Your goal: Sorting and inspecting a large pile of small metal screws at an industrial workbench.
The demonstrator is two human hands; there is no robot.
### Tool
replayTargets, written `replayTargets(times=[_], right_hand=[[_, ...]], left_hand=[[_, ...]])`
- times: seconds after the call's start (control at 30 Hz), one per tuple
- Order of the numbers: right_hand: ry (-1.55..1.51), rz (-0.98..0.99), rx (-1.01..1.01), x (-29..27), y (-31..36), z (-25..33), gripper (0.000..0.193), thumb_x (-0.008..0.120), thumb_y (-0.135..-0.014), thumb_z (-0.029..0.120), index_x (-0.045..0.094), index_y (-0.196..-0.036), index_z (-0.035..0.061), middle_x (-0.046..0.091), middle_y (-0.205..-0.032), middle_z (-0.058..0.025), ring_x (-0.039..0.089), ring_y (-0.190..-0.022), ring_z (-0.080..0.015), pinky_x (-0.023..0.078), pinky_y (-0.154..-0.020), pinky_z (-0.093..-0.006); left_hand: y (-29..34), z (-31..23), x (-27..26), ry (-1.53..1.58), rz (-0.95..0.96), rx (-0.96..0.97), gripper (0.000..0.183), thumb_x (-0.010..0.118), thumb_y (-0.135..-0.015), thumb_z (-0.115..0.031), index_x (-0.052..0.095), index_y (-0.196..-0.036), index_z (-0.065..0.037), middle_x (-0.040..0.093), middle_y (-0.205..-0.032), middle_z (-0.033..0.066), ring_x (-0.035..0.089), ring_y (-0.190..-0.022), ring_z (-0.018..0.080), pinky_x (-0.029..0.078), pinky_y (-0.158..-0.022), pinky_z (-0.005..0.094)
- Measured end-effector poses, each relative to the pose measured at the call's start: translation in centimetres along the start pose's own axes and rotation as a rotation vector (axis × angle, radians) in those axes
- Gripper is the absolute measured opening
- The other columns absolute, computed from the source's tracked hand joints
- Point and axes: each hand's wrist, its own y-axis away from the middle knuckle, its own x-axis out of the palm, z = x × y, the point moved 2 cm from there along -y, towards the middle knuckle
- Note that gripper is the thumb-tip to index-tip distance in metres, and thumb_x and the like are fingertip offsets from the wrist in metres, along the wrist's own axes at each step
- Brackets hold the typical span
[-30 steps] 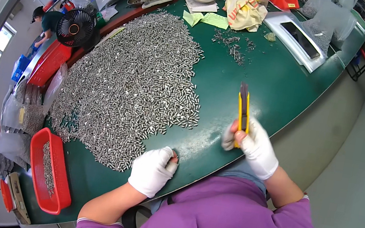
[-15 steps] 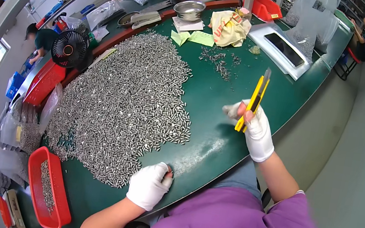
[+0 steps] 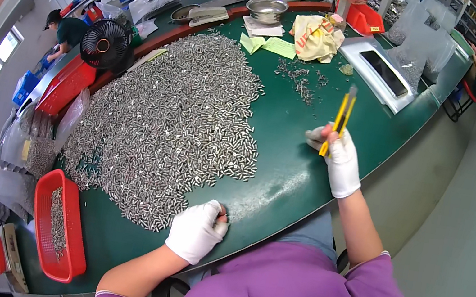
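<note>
My right hand (image 3: 343,166), in a white glove with bare fingertips, grips a yellow utility knife (image 3: 339,124) above the green table; the blade points up and away. My left hand (image 3: 196,230), gloved the same way, rests closed at the table's near edge. Its fingers are curled in, and whatever they hold, if anything, is hidden. Beyond and left of it spreads a large heap of small metal pins (image 3: 167,118). A smaller scatter of dark metal pieces (image 3: 302,84) lies farther off, past the knife.
A red plastic basket (image 3: 77,260) with some pins stands at the left. Farther back are a black fan (image 3: 105,44), a steel bowl (image 3: 267,8), a yellowish cloth (image 3: 317,38) and a phone (image 3: 384,72) on a white tray. Other people work in the background.
The view has shifted slightly, so the table's things sit farther right. The knife has tilted and looks shorter in my right hand. My left hand stays closed at the edge.
</note>
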Motion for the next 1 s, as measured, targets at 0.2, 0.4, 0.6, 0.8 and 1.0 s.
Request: replayTargets(times=[0.2, 0.4, 0.6, 0.8, 1.0], right_hand=[[-0.002, 0.062, 0.067, 1.1, 0.7, 0.4, 0.019, 0.057, -0.094, 0.023, 0.050, -0.098, 0.0056, 0.057, -0.081, -0.0037, 0.052, -0.068, -0.0099, 0.045, -0.065, -0.0227], [0.304, 0.178, 0.075, 2.3, 3.0, 0.8, 0.031, 0.063, -0.090, 0.031, 0.056, -0.077, 0.0038, 0.056, -0.073, 0.0001, 0.050, -0.064, -0.0068, 0.041, -0.060, -0.0222], [1.263, 0.695, -0.220, 9.7, 6.6, 1.5, 0.040, 0.060, -0.077, 0.014, 0.060, -0.117, 0.0141, 0.062, -0.078, -0.0121, 0.062, -0.073, -0.0315, 0.050, -0.065, -0.0425], [1.388, 0.699, -0.172, 11.4, 6.1, -0.1, 0.048, 0.055, -0.078, 0.011, 0.056, -0.125, 0.0175, 0.060, -0.072, -0.0119, 0.061, -0.068, -0.0315, 0.047, -0.061, -0.0442], [1.432, 0.822, -0.107, 11.8, 5.8, 0.1, 0.045, 0.055, -0.079, 0.012, 0.056, -0.123, 0.0149, 0.062, -0.075, -0.0129, 0.062, -0.070, -0.0324, 0.048, -0.062, -0.0442]], left_hand=[[0.1, 1.5, -2.1, 0.430, -0.138, -0.194, 0.005, 0.057, -0.083, -0.006, 0.054, -0.087, -0.005, 0.054, -0.063, 0.0034, 0.053, -0.054, 0.0134, 0.044, -0.052, 0.0270], [0.3, 4.5, -7.0, 1.105, -0.347, -0.175, 0.024, 0.059, -0.092, -0.029, 0.044, -0.096, -0.011, 0.041, -0.066, -0.0046, 0.036, -0.055, 0.0032, 0.029, -0.048, 0.0178], [0.3, 4.9, -7.6, 1.337, -0.300, -0.120, 0.023, 0.058, -0.093, -0.029, 0.044, -0.096, -0.011, 0.034, -0.061, -0.0049, 0.027, -0.049, 0.0041, 0.022, -0.043, 0.0195], [0.2, 5.2, -8.2, 1.373, -0.282, -0.078, 0.021, 0.059, -0.092, -0.027, 0.045, -0.096, -0.011, 0.035, -0.061, -0.0047, 0.026, -0.048, 0.0043, 0.021, -0.042, 0.0201], [0.2, 5.1, -7.8, 1.374, -0.250, -0.118, 0.022, 0.059, -0.092, -0.027, 0.044, -0.096, -0.011, 0.037, -0.065, -0.0039, 0.028, -0.049, 0.0042, 0.022, -0.042, 0.0196]])
